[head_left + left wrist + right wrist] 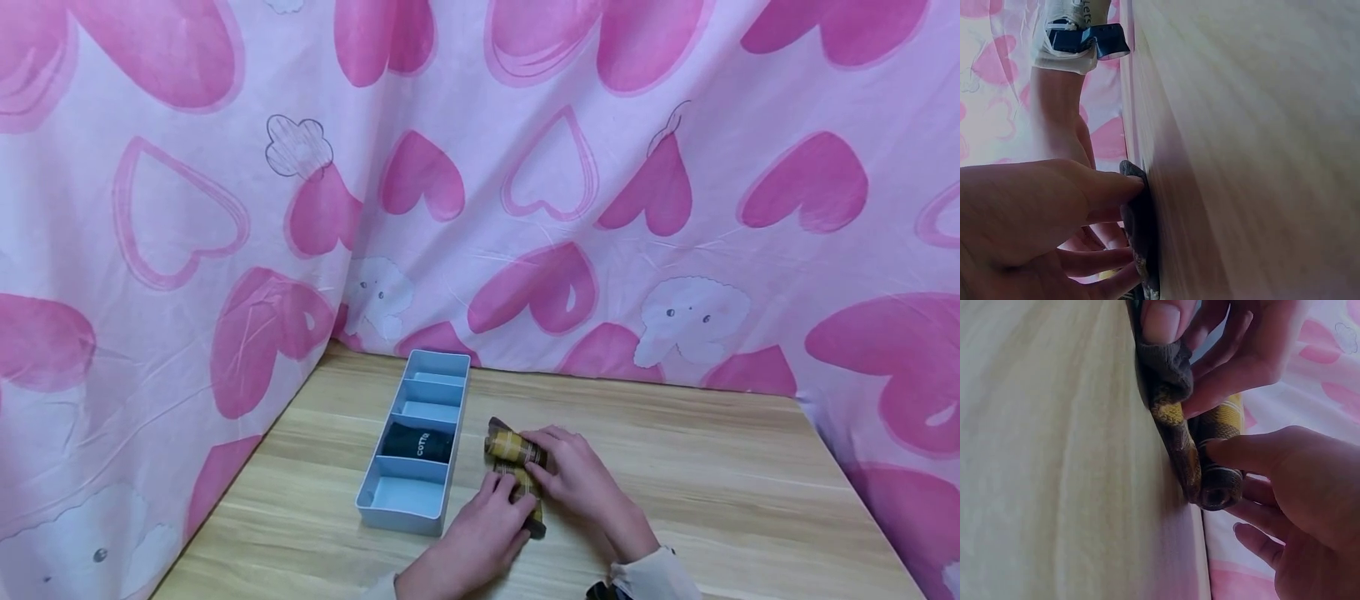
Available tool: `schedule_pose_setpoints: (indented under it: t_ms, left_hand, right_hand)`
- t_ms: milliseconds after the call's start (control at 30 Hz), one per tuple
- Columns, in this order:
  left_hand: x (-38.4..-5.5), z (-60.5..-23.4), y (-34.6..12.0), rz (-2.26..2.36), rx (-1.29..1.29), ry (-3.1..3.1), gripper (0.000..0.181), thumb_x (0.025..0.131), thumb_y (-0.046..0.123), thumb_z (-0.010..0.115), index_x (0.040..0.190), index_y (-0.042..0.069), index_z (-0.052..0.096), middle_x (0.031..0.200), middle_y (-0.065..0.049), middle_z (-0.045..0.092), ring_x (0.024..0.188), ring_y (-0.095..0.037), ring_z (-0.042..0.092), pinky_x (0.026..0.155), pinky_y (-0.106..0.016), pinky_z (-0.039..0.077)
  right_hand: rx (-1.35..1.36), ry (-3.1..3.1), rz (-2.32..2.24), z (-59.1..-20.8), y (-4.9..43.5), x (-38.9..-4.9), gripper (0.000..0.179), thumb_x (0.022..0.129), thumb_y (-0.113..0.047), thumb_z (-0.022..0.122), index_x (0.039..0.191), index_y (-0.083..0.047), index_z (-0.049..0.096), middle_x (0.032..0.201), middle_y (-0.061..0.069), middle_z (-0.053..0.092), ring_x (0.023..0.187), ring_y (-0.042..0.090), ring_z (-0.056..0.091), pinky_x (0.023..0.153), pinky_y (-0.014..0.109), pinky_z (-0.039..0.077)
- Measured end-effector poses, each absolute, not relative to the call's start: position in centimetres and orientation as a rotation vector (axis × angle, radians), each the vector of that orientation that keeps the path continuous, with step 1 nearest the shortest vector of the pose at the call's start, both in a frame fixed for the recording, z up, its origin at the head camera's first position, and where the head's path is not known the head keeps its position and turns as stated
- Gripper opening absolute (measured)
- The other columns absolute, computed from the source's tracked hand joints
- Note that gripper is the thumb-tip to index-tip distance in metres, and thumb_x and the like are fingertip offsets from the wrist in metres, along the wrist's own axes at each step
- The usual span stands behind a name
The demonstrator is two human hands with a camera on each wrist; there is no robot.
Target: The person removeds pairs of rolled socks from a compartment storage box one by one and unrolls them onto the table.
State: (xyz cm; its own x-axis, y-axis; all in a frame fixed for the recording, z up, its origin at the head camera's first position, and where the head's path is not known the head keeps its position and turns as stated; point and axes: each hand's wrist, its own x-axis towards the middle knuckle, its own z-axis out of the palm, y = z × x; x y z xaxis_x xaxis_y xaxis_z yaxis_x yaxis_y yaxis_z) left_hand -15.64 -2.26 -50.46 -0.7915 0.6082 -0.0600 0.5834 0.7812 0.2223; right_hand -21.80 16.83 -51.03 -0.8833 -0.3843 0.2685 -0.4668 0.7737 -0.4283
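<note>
A brown and yellow plaid sock (517, 479) lies on the table, its far part rolled into a thick cylinder. My right hand (581, 475) grips that roll at its right end, thumb on the near side, and the coiled end shows in the right wrist view. Nearer to me, my left hand (480, 529) pinches the flat part of the sock close to its dark end (1169, 365). In the left wrist view the left thumb (1116, 187) presses on this dark cloth, with the other fingers farther along it.
Left of the hands stands a grey-blue organizer box (401, 522) with several compartments in a row. One compartment holds a dark rolled bundle (405, 442) with white lettering. The wood-grain table (720, 483) meets a pink heart-print curtain (525, 167) at the back and left.
</note>
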Motion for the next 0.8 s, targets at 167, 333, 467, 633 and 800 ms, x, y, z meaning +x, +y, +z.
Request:
schedule_pose_setpoints:
  t_ms: [167,333,467,633,800]
  left_hand:
    - [-15.56,-50.34,-2.25,0.285,0.961,2.844,0.033,0.094,0.042,0.068,0.126,0.036,0.060,0.134,-0.004,0.054,0.117,-0.022,0.051,0.091,-0.036,0.059]
    - [-15.52,-50.22,-2.23,0.275,0.953,2.839,0.033,0.094,0.043,0.067,0.126,0.036,0.060,0.134,-0.005,0.055,0.116,-0.022,0.052,0.091,-0.036,0.059]
    - [-15.50,-50.29,-2.16,0.267,0.970,2.846,0.033,0.095,0.044,0.067,0.125,0.036,0.059,0.132,-0.005,0.055,0.114,-0.023,0.052,0.089,-0.036,0.059]
    - [-15.46,-50.28,-2.03,0.261,0.985,2.842,0.031,0.095,0.044,0.067,0.123,0.036,0.059,0.129,-0.005,0.056,0.114,-0.025,0.053,0.086,-0.036,0.059]
    - [-15.25,-50.26,-2.06,0.243,1.013,2.868,0.030,0.095,0.044,0.067,0.122,0.034,0.060,0.125,-0.005,0.057,0.112,-0.024,0.053,0.084,-0.035,0.059]
  right_hand:
    - [0.646,-2.786,0.802,-51.18,16.59,-21.87,0.038,0.089,-0.023,0.076,0.125,-0.028,0.064,0.114,-0.009,0.072,0.101,0.008,0.068,0.091,0.036,0.056]
    - [0.632,-2.765,0.765,-51.27,16.18,-21.80,0.034,0.091,-0.022,0.074,0.124,-0.022,0.068,0.127,-0.003,0.067,0.121,0.016,0.061,0.104,0.042,0.051]
    - [0.627,-2.767,0.744,-51.28,15.99,-21.81,0.035,0.089,-0.021,0.076,0.123,-0.020,0.070,0.126,-0.004,0.064,0.121,0.015,0.059,0.106,0.040,0.050]
    - [0.597,-2.780,0.762,-51.37,16.13,-22.00,0.038,0.085,-0.022,0.080,0.120,-0.027,0.068,0.117,-0.012,0.068,0.112,0.009,0.064,0.099,0.036,0.053]
    - [0.576,-2.774,0.782,-51.42,16.25,-22.39,0.028,0.088,-0.022,0.076,0.113,-0.031,0.067,0.109,-0.014,0.071,0.102,0.007,0.066,0.091,0.036,0.055]
